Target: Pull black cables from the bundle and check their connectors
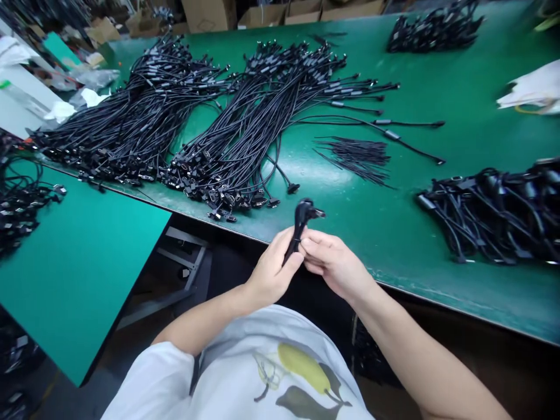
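My left hand (275, 269) and my right hand (333, 261) meet at the near edge of the green table (459, 233). Both are closed on a folded black cable (301, 224), whose looped end and connector stick up above my fingers. My left hand wraps the bundle from the left. The fingertips of my right hand pinch it from the right.
Two big fans of straight black cables (245, 128) lie across the table's left and middle. A small heap of thin black ties (356, 154) sits beyond my hands. Bundled cables (494, 213) pile up at the right, more (431, 29) at the far back. A second green table (79, 262) stands at left.
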